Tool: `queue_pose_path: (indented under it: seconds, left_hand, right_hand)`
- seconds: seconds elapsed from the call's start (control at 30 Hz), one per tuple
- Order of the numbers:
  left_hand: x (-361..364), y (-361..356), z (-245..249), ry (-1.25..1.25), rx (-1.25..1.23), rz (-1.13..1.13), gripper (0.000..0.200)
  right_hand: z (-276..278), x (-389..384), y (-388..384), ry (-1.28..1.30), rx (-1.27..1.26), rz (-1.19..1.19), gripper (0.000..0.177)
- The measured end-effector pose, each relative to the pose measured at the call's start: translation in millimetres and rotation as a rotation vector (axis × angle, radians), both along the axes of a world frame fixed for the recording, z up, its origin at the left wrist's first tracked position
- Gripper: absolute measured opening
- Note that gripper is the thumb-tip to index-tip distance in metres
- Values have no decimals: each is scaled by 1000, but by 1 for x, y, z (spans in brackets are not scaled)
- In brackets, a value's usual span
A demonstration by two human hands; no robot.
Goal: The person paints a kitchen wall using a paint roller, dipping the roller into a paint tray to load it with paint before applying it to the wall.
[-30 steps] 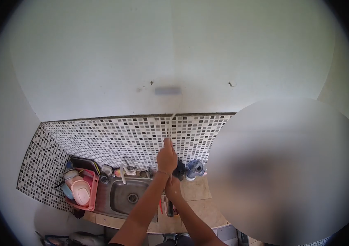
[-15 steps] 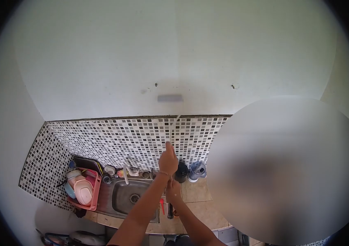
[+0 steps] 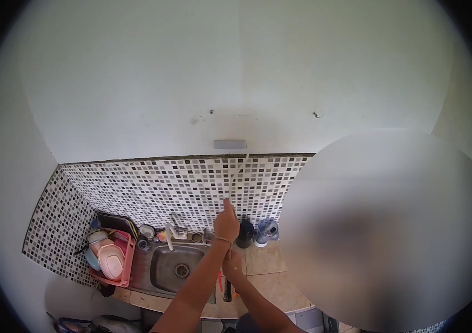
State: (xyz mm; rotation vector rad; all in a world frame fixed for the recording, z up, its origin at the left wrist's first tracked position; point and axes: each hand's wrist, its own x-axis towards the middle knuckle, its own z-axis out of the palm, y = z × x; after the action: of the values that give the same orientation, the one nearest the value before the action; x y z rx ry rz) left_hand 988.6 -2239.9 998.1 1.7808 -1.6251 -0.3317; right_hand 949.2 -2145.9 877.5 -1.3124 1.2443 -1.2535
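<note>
Since a second ago the thin white cord [image 3: 236, 174] shows at greater length, now reaching up to the grey wall fitting [image 3: 230, 144].
Its lower end is pinched in the clenched left hand [image 3: 226, 223], which is raised in front of the mosaic tiles [image 3: 153, 186], so the cord runs straight above that hand and slightly rightward. The right hand [image 3: 233, 265] sits directly below the left wrist, over the counter beside the sink [image 3: 164, 260]; whether it grips anything cannot be made out. A dark bottle [image 3: 245, 233] stands just right of the left hand, and a pink basket [image 3: 127, 256] lies left of the sink.
</note>
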Motion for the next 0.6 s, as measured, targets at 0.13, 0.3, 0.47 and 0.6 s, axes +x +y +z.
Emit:
queue_pose_path:
  seconds: [0.13,0.3,0.47,0.6]
  left_hand:
    - [2,0,30,-12,-53,4,24]
    - [-4,-10,32,-28,-140,21,19]
    - [-2,3,-19,-28,-42,7,19]
    - [-2,2,-6,9,-41,-10,18]
  right_hand:
    - [47,3,-1,57,1,-27,69]
    - [52,-1,-13,-25,0,12,68]
    - [7,-9,9,1,119,42,66]
    - [10,-8,6,72,94,14,64]
